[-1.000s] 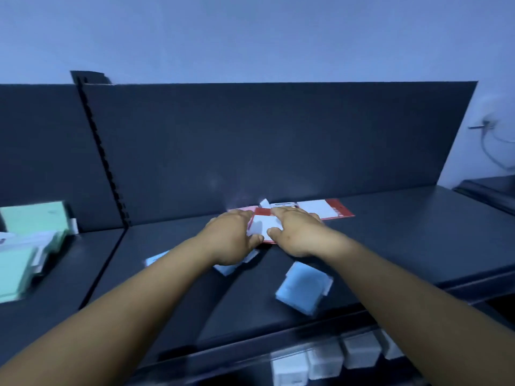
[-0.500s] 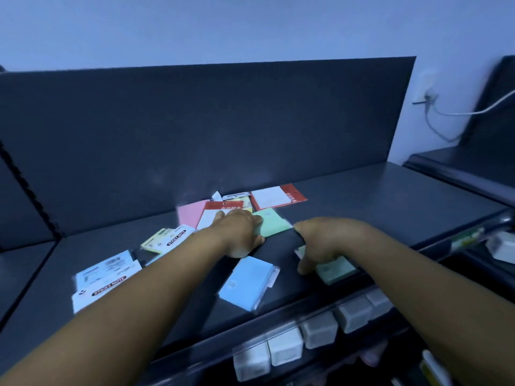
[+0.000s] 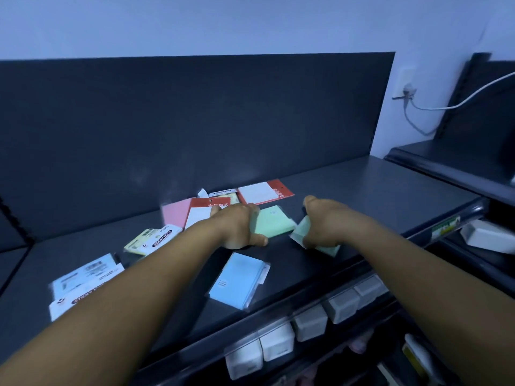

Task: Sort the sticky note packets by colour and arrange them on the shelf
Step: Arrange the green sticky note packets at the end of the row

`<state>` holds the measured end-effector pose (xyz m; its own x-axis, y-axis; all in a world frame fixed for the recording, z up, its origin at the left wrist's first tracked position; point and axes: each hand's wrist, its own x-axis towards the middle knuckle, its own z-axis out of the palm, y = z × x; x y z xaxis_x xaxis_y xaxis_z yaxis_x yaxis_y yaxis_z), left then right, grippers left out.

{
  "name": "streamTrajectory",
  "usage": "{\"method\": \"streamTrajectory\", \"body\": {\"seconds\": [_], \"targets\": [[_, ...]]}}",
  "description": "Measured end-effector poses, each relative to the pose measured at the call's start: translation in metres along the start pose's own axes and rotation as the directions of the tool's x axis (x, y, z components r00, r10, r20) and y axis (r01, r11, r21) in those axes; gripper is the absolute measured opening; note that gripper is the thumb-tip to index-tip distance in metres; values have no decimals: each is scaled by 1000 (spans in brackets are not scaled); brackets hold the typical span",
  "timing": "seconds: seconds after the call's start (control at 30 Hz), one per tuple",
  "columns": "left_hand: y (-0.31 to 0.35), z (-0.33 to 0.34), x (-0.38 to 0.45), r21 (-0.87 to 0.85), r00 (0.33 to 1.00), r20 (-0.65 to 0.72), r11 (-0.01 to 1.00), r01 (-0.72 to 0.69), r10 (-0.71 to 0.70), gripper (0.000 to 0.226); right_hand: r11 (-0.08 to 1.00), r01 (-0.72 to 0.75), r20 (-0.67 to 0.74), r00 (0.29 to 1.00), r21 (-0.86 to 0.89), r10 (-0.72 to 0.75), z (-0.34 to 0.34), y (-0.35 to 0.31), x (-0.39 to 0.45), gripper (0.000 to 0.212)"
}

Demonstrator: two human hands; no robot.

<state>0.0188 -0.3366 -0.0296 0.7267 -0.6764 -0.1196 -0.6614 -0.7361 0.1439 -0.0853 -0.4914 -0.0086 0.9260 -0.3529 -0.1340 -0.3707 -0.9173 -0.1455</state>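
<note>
Sticky note packets lie scattered on a dark shelf [image 3: 376,188]. My left hand [image 3: 237,227] grips the left edge of a green packet [image 3: 274,222] in the middle of the shelf. My right hand [image 3: 326,224] holds a second green packet [image 3: 302,232] tilted up off the shelf near its front edge. A blue packet [image 3: 239,280] lies flat in front of both hands. Behind my left hand sit a pink packet [image 3: 174,214] and two red-headed white packets [image 3: 260,192]. A yellow packet [image 3: 150,239] and pale blue and white packets [image 3: 83,280] lie to the left.
A dark back panel [image 3: 195,121] closes the shelf behind. Small white boxes [image 3: 278,344] line the lower shelf below the front edge. A wall socket with a white cable [image 3: 409,90] is at the right, beside another dark shelf unit [image 3: 459,162].
The view has swung right along the shelf. My right hand came off the red-headed packets, went to the front edge and lifted a green packet. My left hand moved onto the other green packet.
</note>
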Motion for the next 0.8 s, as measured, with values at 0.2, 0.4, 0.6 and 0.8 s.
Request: {"method": "streamTrajectory", "body": {"seconds": [0.2, 0.4, 0.6, 0.8], "targets": [[-2, 3, 6, -181, 992, -119, 981, -64, 43, 104, 933, 257, -107, 966, 252, -237, -2, -7, 13, 62], [-8, 7, 11, -258, 986, -144, 959, -118, 82, 109, 873, 210, -158, 975, 441, -155, 16, -5, 31, 71], [-8, 2, 7, -355, 991, -131, 931, -79, 34, 88, 675, 45, -73, 997, 737, 13, 26, 3, 46, 62], [-2, -12, -1, -477, 930, -332, 878, -24, -155, 47, 603, 92, -102, 995, 793, -17, 19, -13, 53, 47]]}}
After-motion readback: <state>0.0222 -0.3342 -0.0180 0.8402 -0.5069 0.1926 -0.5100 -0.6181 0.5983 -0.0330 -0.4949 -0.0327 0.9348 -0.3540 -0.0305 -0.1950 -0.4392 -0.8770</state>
